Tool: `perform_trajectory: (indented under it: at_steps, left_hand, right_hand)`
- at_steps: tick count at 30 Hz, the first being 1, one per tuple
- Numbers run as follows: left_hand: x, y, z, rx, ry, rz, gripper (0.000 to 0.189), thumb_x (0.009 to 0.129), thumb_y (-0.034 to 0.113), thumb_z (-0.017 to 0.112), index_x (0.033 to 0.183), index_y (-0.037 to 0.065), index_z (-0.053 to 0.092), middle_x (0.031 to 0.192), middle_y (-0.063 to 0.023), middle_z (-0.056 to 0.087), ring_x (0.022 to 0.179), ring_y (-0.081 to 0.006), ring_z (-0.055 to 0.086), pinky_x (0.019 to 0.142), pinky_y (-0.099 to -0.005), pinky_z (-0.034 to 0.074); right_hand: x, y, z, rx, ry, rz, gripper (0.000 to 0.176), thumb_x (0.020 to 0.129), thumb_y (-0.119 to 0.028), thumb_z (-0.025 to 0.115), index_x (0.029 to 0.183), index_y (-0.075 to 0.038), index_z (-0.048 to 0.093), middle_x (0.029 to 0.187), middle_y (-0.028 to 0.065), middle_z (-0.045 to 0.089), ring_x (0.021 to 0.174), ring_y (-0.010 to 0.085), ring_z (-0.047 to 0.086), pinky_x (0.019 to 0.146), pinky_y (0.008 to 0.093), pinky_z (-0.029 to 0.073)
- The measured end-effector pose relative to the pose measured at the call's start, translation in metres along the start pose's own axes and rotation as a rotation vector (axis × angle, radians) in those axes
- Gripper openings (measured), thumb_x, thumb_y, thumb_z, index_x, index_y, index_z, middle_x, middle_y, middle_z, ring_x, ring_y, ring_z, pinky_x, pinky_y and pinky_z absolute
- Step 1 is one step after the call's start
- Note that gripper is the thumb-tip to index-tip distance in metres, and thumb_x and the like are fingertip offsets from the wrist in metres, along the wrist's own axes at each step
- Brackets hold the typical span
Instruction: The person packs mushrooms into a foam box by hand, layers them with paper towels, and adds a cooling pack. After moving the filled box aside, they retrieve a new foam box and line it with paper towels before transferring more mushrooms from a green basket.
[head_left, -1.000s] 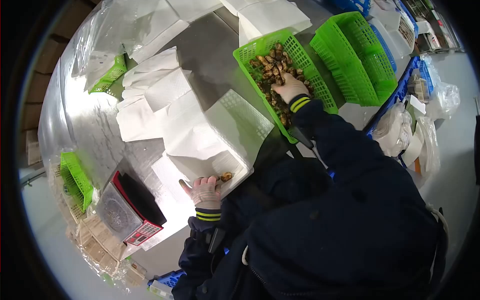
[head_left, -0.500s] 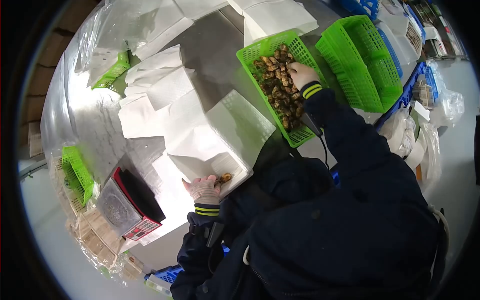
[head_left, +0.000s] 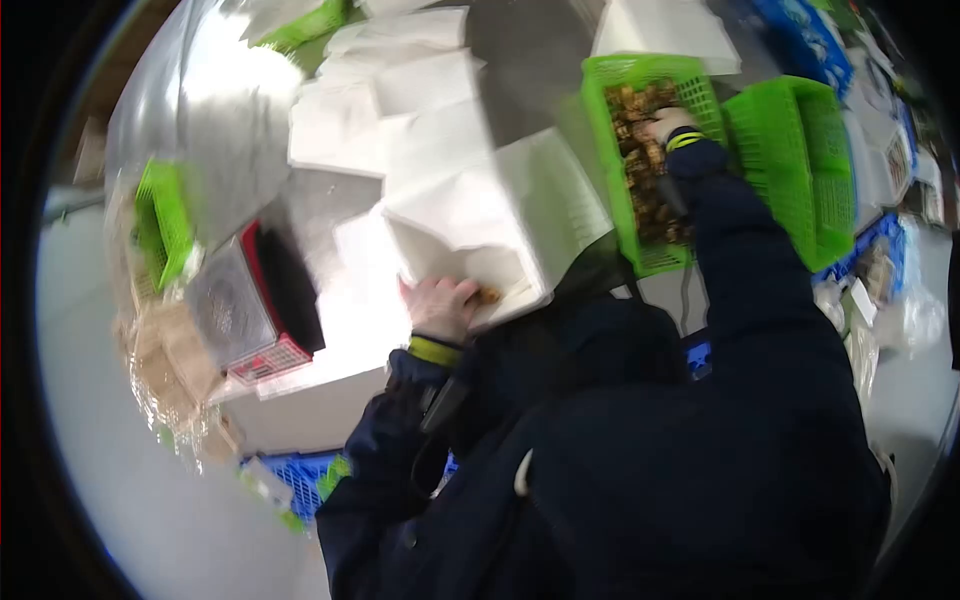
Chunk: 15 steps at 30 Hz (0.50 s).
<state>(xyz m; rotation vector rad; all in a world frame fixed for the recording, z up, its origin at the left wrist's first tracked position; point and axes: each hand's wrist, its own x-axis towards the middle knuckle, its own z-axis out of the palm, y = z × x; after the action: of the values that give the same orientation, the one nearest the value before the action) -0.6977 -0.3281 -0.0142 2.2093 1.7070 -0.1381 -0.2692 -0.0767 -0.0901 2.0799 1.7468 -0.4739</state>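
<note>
My left hand (head_left: 445,308) is at the near edge of a white paper-lined box (head_left: 545,235), fingers curled. A small brown lumpy piece (head_left: 488,295) shows at its fingertips. Over on the right, my right hand (head_left: 668,125) reaches into a green slotted basket (head_left: 655,262). Many brown lumpy pieces (head_left: 645,195) fill that basket, and the hand rests on the upper part of the pile. Its fingers are smeared by motion and partly hidden among the pieces.
Folded white sheets (head_left: 425,90) lie on the metal table beyond the box. A red-and-black scale (head_left: 245,300) stands at the left, near a small green basket (head_left: 165,220). Nested green baskets (head_left: 800,170) are right of the filled one. A blue crate (head_left: 300,475) is below the table edge.
The whole view has turned and shifted, so the box and filled basket appear farther right. Both hands remain at the same containers, and the picture is blurrier.
</note>
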Motion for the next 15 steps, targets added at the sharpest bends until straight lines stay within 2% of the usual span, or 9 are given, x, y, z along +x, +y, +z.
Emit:
perform_trajectory:
  at_steps: [1, 2, 4, 5, 7, 8, 10, 13, 15]
  left_hand:
    - [0.002, 0.0, -0.003, 0.011, -0.079, -0.028, 0.011, 0.079, 0.034, 0.062, 0.089, 0.029, 0.064, 0.081, 0.0025, 0.063, 0.091, -0.0198, 0.059, 0.096, -0.0656, 0.026]
    - [0.008, 0.004, -0.015, 0.1, -0.234, -0.059, 0.012, 0.081, 0.036, 0.061, 0.091, 0.031, 0.064, 0.084, 0.0037, 0.063, 0.093, -0.0184, 0.059, 0.099, -0.0658, 0.023]
    - [0.009, 0.007, -0.019, 0.125, -0.291, -0.095, 0.014, 0.082, 0.038, 0.059, 0.094, 0.033, 0.064, 0.089, 0.0039, 0.062, 0.097, -0.0172, 0.057, 0.102, -0.0664, 0.018]
    - [0.009, 0.007, -0.018, 0.13, -0.291, -0.094, 0.015, 0.082, 0.038, 0.058, 0.095, 0.033, 0.063, 0.09, 0.0038, 0.062, 0.099, -0.017, 0.056, 0.103, -0.0665, 0.017]
    - [0.007, 0.006, -0.017, 0.109, -0.281, -0.096, 0.015, 0.083, 0.038, 0.058, 0.096, 0.033, 0.063, 0.089, 0.0038, 0.061, 0.098, -0.0175, 0.056, 0.103, -0.0663, 0.016]
    - [0.006, 0.006, -0.017, 0.096, -0.267, -0.088, 0.015, 0.084, 0.037, 0.057, 0.097, 0.034, 0.063, 0.088, 0.0038, 0.061, 0.098, -0.018, 0.055, 0.104, -0.066, 0.015]
    - [0.004, 0.004, -0.012, 0.097, -0.242, -0.076, 0.013, 0.083, 0.036, 0.057, 0.095, 0.033, 0.063, 0.086, 0.0033, 0.06, 0.096, -0.0184, 0.055, 0.104, -0.0657, 0.014]
    - [0.004, -0.001, 0.005, 0.08, -0.22, -0.092, 0.01, 0.081, 0.033, 0.058, 0.089, 0.033, 0.064, 0.083, 0.0024, 0.059, 0.093, -0.0192, 0.055, 0.105, -0.0655, 0.012]
    - [0.008, -0.001, 0.007, 0.047, -0.213, -0.12, 0.008, 0.079, 0.032, 0.059, 0.085, 0.032, 0.065, 0.083, 0.0019, 0.059, 0.092, -0.0196, 0.055, 0.105, -0.0655, 0.011]
  right_hand:
    - [0.002, 0.006, 0.003, 0.13, 0.004, 0.028, 0.053, 0.075, -0.045, 0.063, 0.109, -0.004, 0.065, 0.116, 0.0181, 0.06, 0.108, 0.0334, 0.057, 0.093, 0.0403, 0.045]
    - [-0.011, 0.001, -0.012, 0.06, -0.039, -0.002, 0.05, 0.077, -0.044, 0.061, 0.107, -0.004, 0.066, 0.113, 0.0186, 0.062, 0.105, 0.0336, 0.059, 0.091, 0.0399, 0.045]
    - [-0.018, 0.004, -0.007, 0.3, 0.03, 0.128, 0.045, 0.079, -0.036, 0.061, 0.111, -0.004, 0.064, 0.106, 0.0176, 0.065, 0.096, 0.0324, 0.062, 0.085, 0.041, 0.047]
    - [-0.014, 0.007, -0.002, 0.221, 0.002, 0.176, 0.06, 0.082, -0.047, 0.06, 0.129, -0.01, 0.052, 0.121, 0.0132, 0.06, 0.11, 0.0303, 0.057, 0.095, 0.0406, 0.044]
    - [-0.013, 0.007, 0.005, 0.584, -0.176, 0.245, 0.062, 0.083, -0.049, 0.059, 0.131, -0.011, 0.05, 0.125, 0.0122, 0.058, 0.113, 0.0284, 0.056, 0.097, 0.04, 0.042]
    - [-0.008, 0.007, 0.012, 0.579, -0.172, 0.243, 0.062, 0.083, -0.049, 0.059, 0.131, -0.011, 0.05, 0.125, 0.0122, 0.058, 0.113, 0.0284, 0.056, 0.097, 0.04, 0.042]
    - [0.004, 0.004, 0.019, 0.272, -0.052, 0.173, 0.059, 0.084, -0.048, 0.058, 0.13, -0.013, 0.052, 0.126, 0.0117, 0.057, 0.114, 0.0265, 0.055, 0.097, 0.0382, 0.042]
    - [-0.006, -0.001, -0.003, 0.221, 0.014, 0.221, 0.054, 0.084, -0.047, 0.058, 0.127, -0.013, 0.054, 0.126, 0.0116, 0.057, 0.114, 0.0268, 0.055, 0.097, 0.0376, 0.042]
    - [-0.082, -0.038, -0.043, 0.614, 0.251, 0.065, 0.047, 0.084, -0.044, 0.06, 0.118, -0.011, 0.061, 0.116, 0.0101, 0.063, 0.102, 0.0272, 0.061, 0.09, 0.0323, 0.044]
